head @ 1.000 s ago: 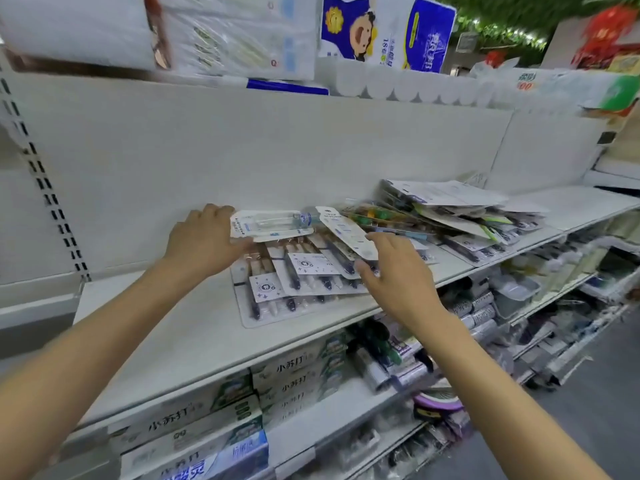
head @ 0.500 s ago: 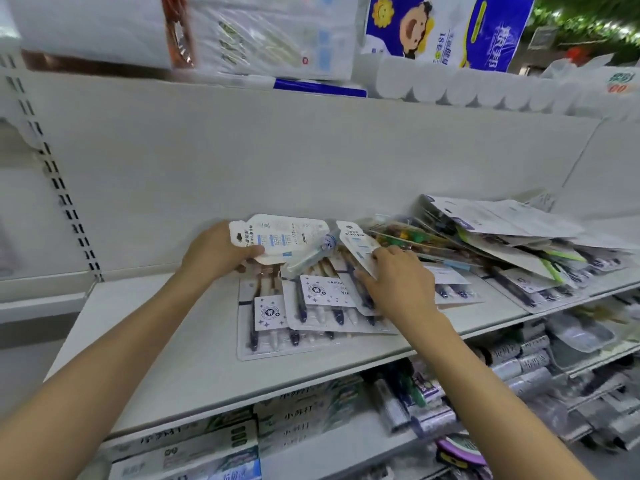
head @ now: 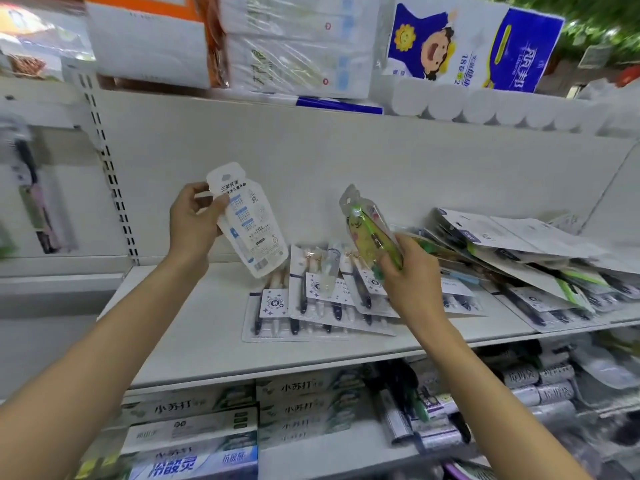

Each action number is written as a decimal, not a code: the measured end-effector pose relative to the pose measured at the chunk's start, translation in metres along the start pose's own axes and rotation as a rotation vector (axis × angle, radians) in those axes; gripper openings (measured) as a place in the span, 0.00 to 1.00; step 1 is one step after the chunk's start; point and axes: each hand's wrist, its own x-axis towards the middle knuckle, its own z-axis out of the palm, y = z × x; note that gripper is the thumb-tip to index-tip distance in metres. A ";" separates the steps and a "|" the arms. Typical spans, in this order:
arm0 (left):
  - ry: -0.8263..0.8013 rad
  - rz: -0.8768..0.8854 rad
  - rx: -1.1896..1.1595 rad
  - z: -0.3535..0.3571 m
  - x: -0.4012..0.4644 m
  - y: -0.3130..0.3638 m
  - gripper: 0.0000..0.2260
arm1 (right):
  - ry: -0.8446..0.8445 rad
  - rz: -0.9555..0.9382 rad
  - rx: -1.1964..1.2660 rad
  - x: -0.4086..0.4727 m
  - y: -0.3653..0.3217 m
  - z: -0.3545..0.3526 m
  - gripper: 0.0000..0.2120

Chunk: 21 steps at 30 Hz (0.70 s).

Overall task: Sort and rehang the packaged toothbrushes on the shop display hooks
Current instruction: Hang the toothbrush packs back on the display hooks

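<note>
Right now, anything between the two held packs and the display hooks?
Cannot judge: no free hook shows. The left hand holds the white pack, the right hand the green pack, both in open air above the shelf.

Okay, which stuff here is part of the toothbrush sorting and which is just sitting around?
Part of the job:
white pack in left hand
green pack in right hand
toothbrush packs on shelf

Just there:
tissue rolls
toothpaste boxes
</note>
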 end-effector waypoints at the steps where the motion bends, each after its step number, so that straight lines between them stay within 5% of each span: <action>1: 0.027 0.029 0.002 -0.003 -0.002 0.004 0.07 | 0.009 0.008 0.079 -0.002 -0.004 -0.005 0.02; 11: 0.092 0.132 0.002 -0.044 -0.068 0.052 0.08 | 0.014 -0.008 0.449 -0.026 -0.047 -0.011 0.02; 21: 0.094 0.134 0.258 -0.116 -0.165 0.083 0.09 | -0.180 0.007 0.658 -0.071 -0.100 0.036 0.05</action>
